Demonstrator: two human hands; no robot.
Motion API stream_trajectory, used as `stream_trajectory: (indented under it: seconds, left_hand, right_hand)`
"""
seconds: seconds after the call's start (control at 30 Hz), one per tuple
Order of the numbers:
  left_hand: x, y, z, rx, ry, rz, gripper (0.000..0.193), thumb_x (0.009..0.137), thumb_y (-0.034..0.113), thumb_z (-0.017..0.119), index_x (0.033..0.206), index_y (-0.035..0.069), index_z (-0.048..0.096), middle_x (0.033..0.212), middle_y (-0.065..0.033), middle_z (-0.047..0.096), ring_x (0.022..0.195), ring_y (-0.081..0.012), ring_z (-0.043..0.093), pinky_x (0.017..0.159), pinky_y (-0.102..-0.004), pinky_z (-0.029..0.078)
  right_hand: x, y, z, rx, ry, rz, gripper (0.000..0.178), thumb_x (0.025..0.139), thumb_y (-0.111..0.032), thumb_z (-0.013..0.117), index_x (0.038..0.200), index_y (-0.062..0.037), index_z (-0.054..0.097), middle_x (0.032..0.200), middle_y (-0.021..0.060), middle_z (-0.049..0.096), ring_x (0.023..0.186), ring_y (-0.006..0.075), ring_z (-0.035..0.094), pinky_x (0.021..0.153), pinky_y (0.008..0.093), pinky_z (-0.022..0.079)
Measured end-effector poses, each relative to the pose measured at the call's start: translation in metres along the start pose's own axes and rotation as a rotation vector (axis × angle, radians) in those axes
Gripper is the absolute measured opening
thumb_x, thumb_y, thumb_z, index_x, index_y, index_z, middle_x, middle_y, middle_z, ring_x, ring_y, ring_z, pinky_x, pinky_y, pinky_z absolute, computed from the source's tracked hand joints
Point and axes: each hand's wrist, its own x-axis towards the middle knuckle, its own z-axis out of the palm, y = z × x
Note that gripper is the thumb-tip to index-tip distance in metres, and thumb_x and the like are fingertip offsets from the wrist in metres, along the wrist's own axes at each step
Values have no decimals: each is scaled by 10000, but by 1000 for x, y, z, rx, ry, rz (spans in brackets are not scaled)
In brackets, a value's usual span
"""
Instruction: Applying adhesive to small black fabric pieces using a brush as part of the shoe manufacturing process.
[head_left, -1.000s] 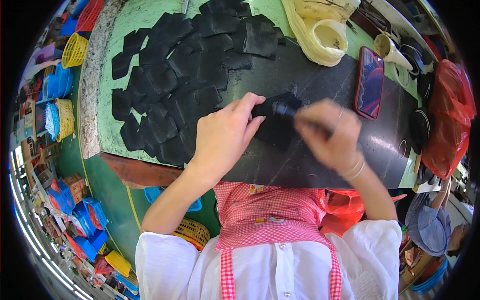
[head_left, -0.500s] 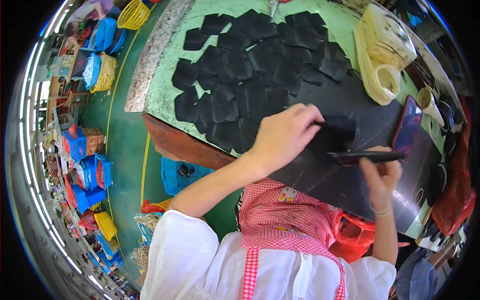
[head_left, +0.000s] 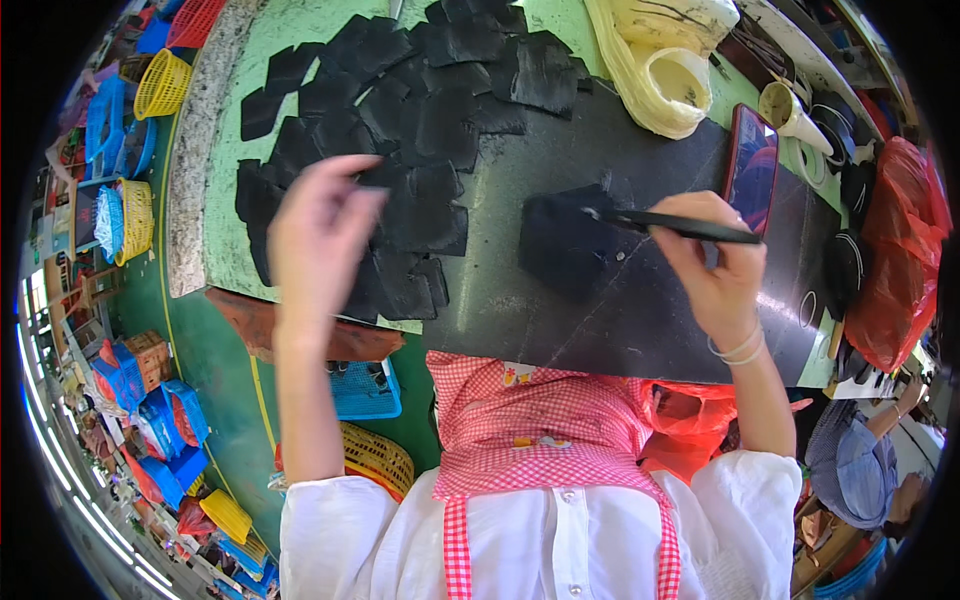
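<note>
A long slim black-handled tool (head_left: 690, 224) with a pale tip is gripped in my right hand (head_left: 712, 262), fingers closed round it. Its tip reaches the edge of a dark flat piece (head_left: 562, 240) lying on the black board (head_left: 520, 330). I cannot make out what kind of tool it is. To the left my left hand (head_left: 325, 225), blurred by motion, is over the overlapping black flat pieces (head_left: 425, 205). Its thumb and forefinger are apart, with nothing visible between them.
A red-edged phone (head_left: 752, 165) lies on the board's right side. Beyond it are a white cup (head_left: 790, 112) and a red plastic bag (head_left: 895, 255). At the back stands a yellowish plastic-wrapped container (head_left: 655, 60). A blue basket (head_left: 362, 392) sits below the table's edge.
My left hand has moved left from the board to the spread pieces. The tool, still in my right hand, now has its tip at the single piece. The whole view has shifted right.
</note>
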Motion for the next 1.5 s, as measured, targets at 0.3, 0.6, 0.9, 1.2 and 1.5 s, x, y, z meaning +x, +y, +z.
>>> stream_trajectory:
  seconds: [0.3,0.6,0.9,1.2,1.5]
  left_hand:
    - [-15,69,70,66,-300,287,249,843,146,716,1085,145,661,757,-22,621,618,-182,602,576,-319,484]
    - [-16,69,74,89,-225,309,201,834,144,716,1024,124,655,784,-28,596,664,-198,619,602,-337,505]
    - [17,37,40,-320,-108,102,134,911,136,672,1017,64,632,797,14,569,713,-97,545,636,-258,455]
    - [145,-116,-34,-46,202,-170,318,909,252,705,1124,34,620,793,-1,588,607,-41,486,533,-211,394]
    - [8,63,47,-87,-308,257,316,817,113,748,1124,135,676,771,28,568,607,-73,483,552,-233,410]
  right_hand:
    - [-24,-10,14,-158,-196,-368,342,652,-17,638,968,-112,729,879,48,677,626,188,621,539,300,498]
    - [-50,-20,24,-45,-183,-284,305,674,-9,704,972,-72,726,860,57,662,654,195,648,552,303,500]
    - [-22,-16,-15,30,-25,84,110,835,5,708,942,-23,706,783,23,634,599,67,507,533,216,379]
    - [77,42,-39,-516,361,-191,215,855,-142,756,815,5,604,626,35,462,553,89,375,505,272,307]
    - [41,36,-40,193,300,429,89,877,-143,708,858,-78,651,663,-85,520,532,0,401,468,200,266]
